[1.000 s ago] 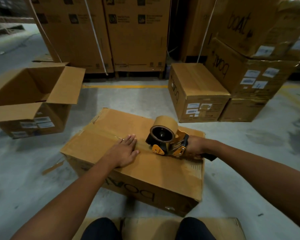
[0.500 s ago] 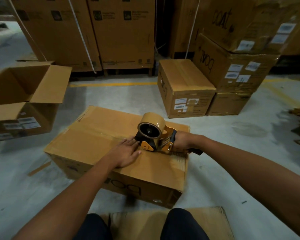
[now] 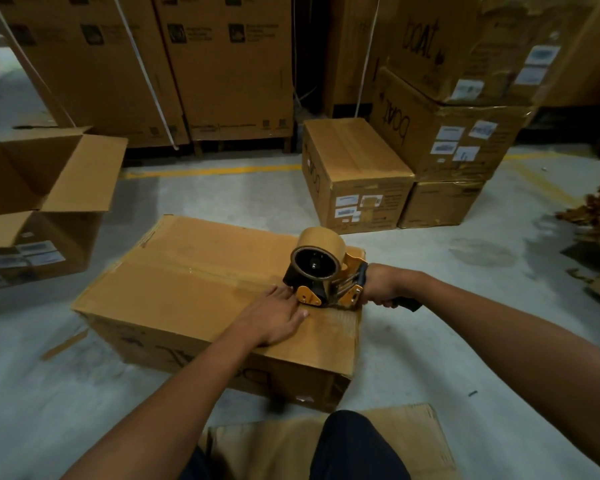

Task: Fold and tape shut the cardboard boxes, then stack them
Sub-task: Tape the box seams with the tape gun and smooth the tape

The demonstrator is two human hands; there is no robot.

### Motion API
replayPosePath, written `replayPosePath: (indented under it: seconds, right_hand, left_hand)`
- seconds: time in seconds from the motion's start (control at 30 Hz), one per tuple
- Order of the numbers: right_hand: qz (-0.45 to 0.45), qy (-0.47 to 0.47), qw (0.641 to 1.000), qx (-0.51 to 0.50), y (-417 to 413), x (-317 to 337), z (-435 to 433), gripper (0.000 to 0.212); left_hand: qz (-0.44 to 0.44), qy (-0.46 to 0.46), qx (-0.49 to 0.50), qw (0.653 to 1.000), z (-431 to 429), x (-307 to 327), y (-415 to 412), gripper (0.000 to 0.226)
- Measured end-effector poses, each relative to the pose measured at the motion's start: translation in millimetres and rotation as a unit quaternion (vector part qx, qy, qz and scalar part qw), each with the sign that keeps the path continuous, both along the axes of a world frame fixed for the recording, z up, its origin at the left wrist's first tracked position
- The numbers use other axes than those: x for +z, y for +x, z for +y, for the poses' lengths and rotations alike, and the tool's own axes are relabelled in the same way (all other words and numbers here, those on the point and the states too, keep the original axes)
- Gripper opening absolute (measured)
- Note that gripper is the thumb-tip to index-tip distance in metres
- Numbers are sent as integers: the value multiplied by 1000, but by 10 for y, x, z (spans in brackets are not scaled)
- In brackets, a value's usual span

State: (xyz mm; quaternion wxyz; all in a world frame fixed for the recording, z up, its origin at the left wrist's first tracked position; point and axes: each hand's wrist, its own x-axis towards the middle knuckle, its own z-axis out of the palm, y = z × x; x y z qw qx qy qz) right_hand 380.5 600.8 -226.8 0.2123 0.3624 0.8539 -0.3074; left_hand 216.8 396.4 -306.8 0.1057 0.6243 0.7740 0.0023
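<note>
We look down at the cardboard box (image 3: 194, 282) lying on the concrete floor (image 3: 430, 341) just in front of us, its top flaps folded down and a glossy strip running along the centre seam. Our left hand (image 3: 274, 320) rests flat on the lid near the box's right end, its fingers (image 3: 293, 315) straight and pressed to the cardboard, their tips touching the front of the tape dispenser (image 3: 326, 282). Our right hand (image 3: 381, 285) is clenched round the dispenser's black handle, which juts out past the box's right edge. The dispenser's orange frame sits on the lid at that end, over the seam, with the brown tape roll (image 3: 321, 242) standing upright on it.

To our left, well apart from this box, an open box (image 3: 66, 174) stands with its flaps raised and white labels on its side. Beyond our box a closed box (image 3: 354, 161) sits on the floor, labels on its near face, touching a stack of boxes (image 3: 447, 140) on its right that carry printed lettering. Tall cartons (image 3: 222, 64) line the back, behind a yellow line (image 3: 215, 171) painted on the floor. At the bottom edge our knee (image 3: 354, 445), in dark cloth, lies over a flat cardboard sheet (image 3: 420, 434). At the far right edge something brown lies on the floor, too blurred for us to tell what it is
</note>
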Motion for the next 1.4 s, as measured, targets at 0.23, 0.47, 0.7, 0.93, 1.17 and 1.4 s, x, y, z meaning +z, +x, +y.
replayPosePath:
  seconds: [0.23, 0.47, 0.7, 0.93, 1.17, 1.4]
  right_hand:
    - [-2, 7, 1000, 1, 145, 90, 18, 5]
    - [-11, 34, 999, -30, 509, 46, 193, 19]
    - [-16, 40, 999, -23, 439, 99, 194, 21]
    - [-18, 26, 999, -6, 449, 108, 299, 7]
    - [-43, 15, 999, 4, 754, 192, 560, 11]
    - [-17, 34, 999, -22, 1112, 47, 586, 17]
  left_hand:
    - [-20, 14, 13, 1000, -4, -10, 8, 68]
    - [3, -17, 31, 999, 52, -52, 64, 81]
    - [-18, 35, 14, 999, 338, -9, 505, 67]
    - [-34, 32, 13, 999, 353, -83, 453, 73]
    - [-57, -9, 14, 998, 323, -18, 412, 80]
    - [-16, -33, 60, 998, 422, 53, 628, 108]
